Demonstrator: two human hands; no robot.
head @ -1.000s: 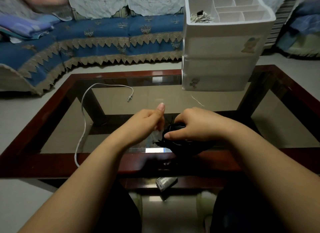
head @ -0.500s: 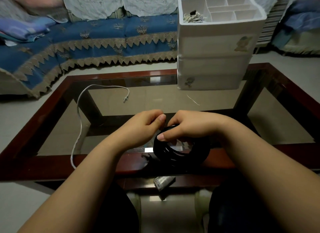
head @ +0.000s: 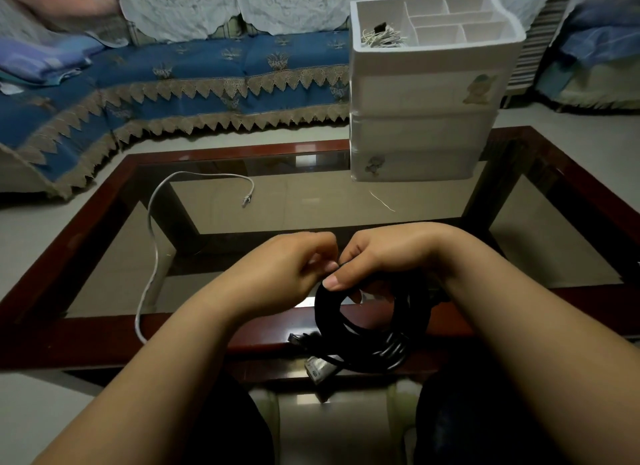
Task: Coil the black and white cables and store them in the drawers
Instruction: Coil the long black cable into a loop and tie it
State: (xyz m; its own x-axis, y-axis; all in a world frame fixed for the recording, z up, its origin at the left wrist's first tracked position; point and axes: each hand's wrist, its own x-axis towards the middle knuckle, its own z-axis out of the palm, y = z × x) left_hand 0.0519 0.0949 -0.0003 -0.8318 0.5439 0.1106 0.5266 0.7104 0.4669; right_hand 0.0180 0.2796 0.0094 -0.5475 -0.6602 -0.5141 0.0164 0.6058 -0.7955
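Black cable (head: pixel 367 329): wound into a round coil of several loops, hanging over the near wooden edge of the table (head: pixel 86 340); one plug end sticks out at the coil's lower left.
Right hand (head: pixel 388 256): fingers curled closed over the top of the coil, thumb pressed on its upper left; coil hangs from this grip.
Left hand (head: pixel 287 274): fingers curled in, tips pinched just beside the right thumb at the top of the coil; what they pinch is hidden, cannot tell.
White cable (head: pixel 152 236): uncoiled, lying loose on the glass at the table's left, connector end pointing toward the middle.
Drawer unit (head: pixel 422 118): white, stacked drawers all closed, at the far right of the table; a small bundle of ties sits in its top tray's left compartment.
Loose tie (head: pixel 381 201): thin, pale, on the glass just in front of the drawers.
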